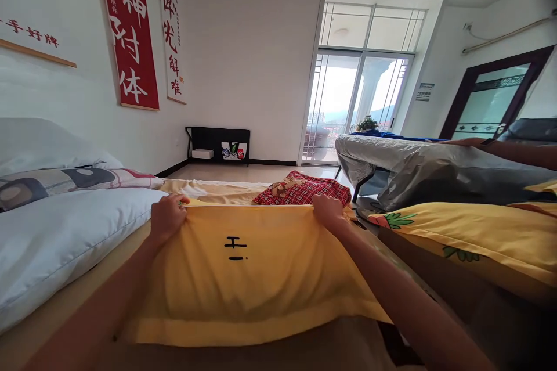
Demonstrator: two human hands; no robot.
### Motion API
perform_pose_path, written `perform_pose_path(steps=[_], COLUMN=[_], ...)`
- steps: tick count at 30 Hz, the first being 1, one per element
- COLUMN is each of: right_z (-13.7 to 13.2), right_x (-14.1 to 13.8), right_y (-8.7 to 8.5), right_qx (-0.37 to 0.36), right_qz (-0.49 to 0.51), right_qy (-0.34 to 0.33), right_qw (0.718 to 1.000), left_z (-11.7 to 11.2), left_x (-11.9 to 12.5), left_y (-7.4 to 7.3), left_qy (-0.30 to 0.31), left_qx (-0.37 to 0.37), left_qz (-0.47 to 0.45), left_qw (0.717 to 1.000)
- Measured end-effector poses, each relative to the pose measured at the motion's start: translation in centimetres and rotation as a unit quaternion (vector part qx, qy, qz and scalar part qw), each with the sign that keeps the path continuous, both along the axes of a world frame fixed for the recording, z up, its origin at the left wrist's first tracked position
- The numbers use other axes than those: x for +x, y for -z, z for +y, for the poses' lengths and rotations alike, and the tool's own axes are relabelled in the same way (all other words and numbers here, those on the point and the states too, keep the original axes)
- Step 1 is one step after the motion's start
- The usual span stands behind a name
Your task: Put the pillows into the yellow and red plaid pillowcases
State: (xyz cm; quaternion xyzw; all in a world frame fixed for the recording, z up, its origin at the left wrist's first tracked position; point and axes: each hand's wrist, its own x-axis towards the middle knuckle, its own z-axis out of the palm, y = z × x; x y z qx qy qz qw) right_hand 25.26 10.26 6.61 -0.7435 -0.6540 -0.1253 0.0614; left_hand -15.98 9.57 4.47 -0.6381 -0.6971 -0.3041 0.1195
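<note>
The left hand (167, 215) and right hand (329, 213) each pinch a far corner of the yellow pillowcase (248, 269), spread flat along the bed's (56, 307) near edge. Best keep both grips level and taut, clear of the red plaid cloth (302, 188) beyond.
</note>
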Motion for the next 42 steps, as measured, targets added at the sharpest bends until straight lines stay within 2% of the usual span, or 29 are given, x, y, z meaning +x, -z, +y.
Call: perform_pose_path(steps=[4,7,8,10,13,15,17,19,23,26,29,31,32,37,42], right_z=[0.1,1.0,1.4,2.2,3.0,3.5,3.9,4.1,3.3,1.2,-0.8,-1.4,-1.3,0.8,2.5], right_x=[0.3,0.7,0.8,1.0,0.8,0.6,0.5,0.6,1.2,1.6,1.4,0.9,0.6,-0.2,-0.2], right_y=[-2.1,-1.6,-0.9,1.5,6.2,8.9,10.6,11.3,11.4,11.4,11.3,10.7,10.3,8.0,7.1], right_qx=[0.097,0.103,0.088,0.032,-0.061,-0.089,-0.090,-0.075,-0.003,0.056,0.112,0.125,0.115,0.026,-0.058], right_qz=[-0.022,-0.018,-0.012,0.006,0.040,0.059,0.072,0.083,0.105,0.117,0.164,0.201,0.212,0.216,0.220], right_qy=[0.012,0.017,0.015,0.003,-0.020,-0.022,-0.018,-0.019,-0.053,-0.132,-0.289,-0.372,-0.386,-0.340,-0.337], right_qw=[0.995,0.994,0.996,0.999,0.997,0.994,0.993,0.993,0.993,0.983,0.937,0.898,0.890,0.915,0.914], left_z=[1.0,2.2,2.6,3.2,3.6,3.7,3.8,4.1,3.9,2.5,0.7,0.0,-0.1,0.4,-0.1], left_x=[-0.4,-1.4,-1.6,-1.9,-2.0,-2.0,-2.2,-2.5,-2.6,-2.2,-1.2,-0.3,0.2,2.2,2.1], left_y=[-2.5,-2.7,-2.1,0.1,5.0,7.9,9.8,10.6,10.5,10.1,9.4,8.6,8.2,6.3,6.3], left_qy=[0.001,0.012,0.018,0.032,0.040,0.033,0.032,0.039,0.055,0.139,0.258,0.294,0.297,0.284,0.314], left_qx=[0.089,0.091,0.075,0.023,-0.057,-0.083,-0.074,-0.059,-0.043,0.006,0.025,-0.014,-0.037,-0.110,-0.125], left_qz=[-0.083,-0.077,-0.061,-0.031,-0.014,-0.013,-0.026,-0.043,-0.055,-0.055,-0.055,-0.040,-0.027,0.020,0.018], left_qw=[0.993,0.993,0.995,0.999,0.997,0.996,0.996,0.997,0.996,0.989,0.964,0.955,0.954,0.952,0.941])
